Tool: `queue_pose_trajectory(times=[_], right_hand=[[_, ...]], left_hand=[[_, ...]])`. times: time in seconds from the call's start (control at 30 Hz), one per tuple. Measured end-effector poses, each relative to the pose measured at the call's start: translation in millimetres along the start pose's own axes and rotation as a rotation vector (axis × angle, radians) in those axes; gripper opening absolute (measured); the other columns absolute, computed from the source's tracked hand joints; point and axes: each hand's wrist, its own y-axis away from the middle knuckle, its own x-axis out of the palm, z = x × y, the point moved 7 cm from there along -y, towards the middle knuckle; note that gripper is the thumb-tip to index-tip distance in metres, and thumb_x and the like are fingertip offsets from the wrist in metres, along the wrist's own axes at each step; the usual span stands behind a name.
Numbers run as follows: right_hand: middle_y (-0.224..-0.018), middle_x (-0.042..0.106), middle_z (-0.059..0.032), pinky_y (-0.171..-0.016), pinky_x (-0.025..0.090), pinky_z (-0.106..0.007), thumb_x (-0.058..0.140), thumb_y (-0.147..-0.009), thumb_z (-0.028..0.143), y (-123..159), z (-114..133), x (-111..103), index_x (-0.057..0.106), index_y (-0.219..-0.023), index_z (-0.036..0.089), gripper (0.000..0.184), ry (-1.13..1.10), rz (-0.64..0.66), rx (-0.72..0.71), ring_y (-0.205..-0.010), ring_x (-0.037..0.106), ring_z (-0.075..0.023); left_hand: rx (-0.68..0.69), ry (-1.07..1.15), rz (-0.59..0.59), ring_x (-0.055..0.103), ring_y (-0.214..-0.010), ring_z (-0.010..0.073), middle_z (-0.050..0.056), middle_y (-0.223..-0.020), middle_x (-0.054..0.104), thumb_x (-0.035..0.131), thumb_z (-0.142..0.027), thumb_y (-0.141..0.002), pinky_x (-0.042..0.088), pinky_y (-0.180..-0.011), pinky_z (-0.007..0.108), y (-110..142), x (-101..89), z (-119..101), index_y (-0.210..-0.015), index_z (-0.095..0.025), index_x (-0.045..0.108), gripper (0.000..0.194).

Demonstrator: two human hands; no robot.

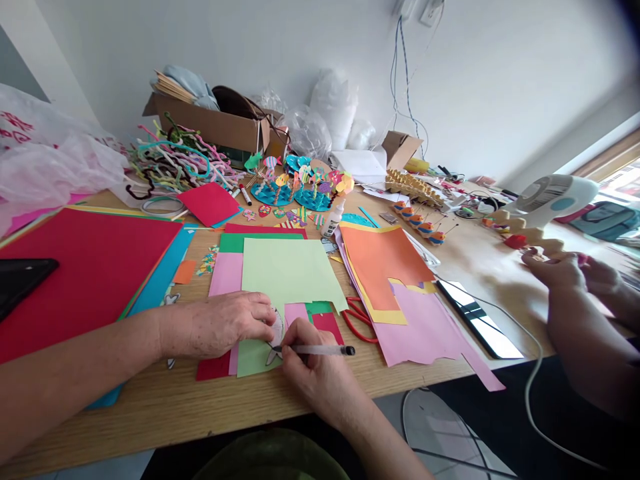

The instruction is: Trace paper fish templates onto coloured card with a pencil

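Note:
My left hand lies over a light green sheet, fingers stretched out and fingertips pressing on a small pale paper cutout. The cutout looks fish-shaped, with dark outlines; my fingers hide part of it. My right hand is closed around a pen with a black end, its tip at the cutout's edge near my left fingertips. Pink, green and dark red sheets lie under the light green one, whose lower right part is cut away. Red-handled scissors rest just right of it, partly under other paper.
A red sheet stack with a black device lies left. Right are orange paper, a phone and a cable. Behind stand a glue bottle and paper fish decorations. Another person's hands work at far right.

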Motion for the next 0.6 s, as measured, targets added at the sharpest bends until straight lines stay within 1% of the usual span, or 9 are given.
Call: queue_pose_trajectory(times=[0.13, 0.27, 0.5, 0.6], right_hand=[[-0.056, 0.045, 0.0051, -0.049, 0.026, -0.020, 0.042, -0.073, 0.012, 2.0, -0.1, 0.7, 0.042, -0.069, 0.022, 0.011, -0.006, 0.005, 0.009, -0.050, 0.040, -0.0107], [-0.055, 0.043, 0.0058, -0.049, 0.026, -0.020, 0.042, -0.073, 0.012, 3.5, -0.2, 2.3, 0.042, -0.070, 0.022, 0.010, -0.008, 0.014, 0.012, -0.050, 0.038, -0.0104], [-0.054, 0.041, 0.0064, -0.047, 0.024, -0.020, 0.042, -0.071, 0.012, 6.1, -0.6, 5.6, 0.042, -0.070, 0.022, 0.010, -0.012, 0.034, 0.033, -0.049, 0.035, -0.0101], [-0.054, 0.040, 0.0064, -0.047, 0.024, -0.020, 0.043, -0.071, 0.012, 8.1, 0.0, 6.6, 0.042, -0.070, 0.022, 0.009, -0.035, 0.041, 0.032, -0.049, 0.034, -0.0099]], left_hand=[[-0.001, 0.078, 0.039, 0.056, -0.103, 0.0240, 0.009, -0.107, 0.066, 0.038, 0.006, -0.084, 0.043, -0.094, 0.033, -3.2, 0.0, -2.3, -0.100, -0.017, 0.065, 0.038], [-0.009, 0.112, 0.041, 0.056, -0.102, 0.0225, 0.008, -0.107, 0.065, 0.038, 0.004, -0.085, 0.044, -0.092, 0.030, -3.3, -0.4, -3.2, -0.101, -0.018, 0.064, 0.038], [-0.037, 0.097, 0.051, 0.057, -0.105, 0.0208, 0.007, -0.111, 0.065, 0.039, 0.011, -0.077, 0.042, -0.093, 0.025, -2.9, -1.0, -5.2, -0.103, -0.018, 0.065, 0.047], [-0.043, 0.079, 0.057, 0.058, -0.107, 0.0211, 0.007, -0.111, 0.065, 0.041, 0.011, -0.078, 0.042, -0.094, 0.026, -2.4, -0.5, -5.2, -0.101, -0.017, 0.065, 0.044]])
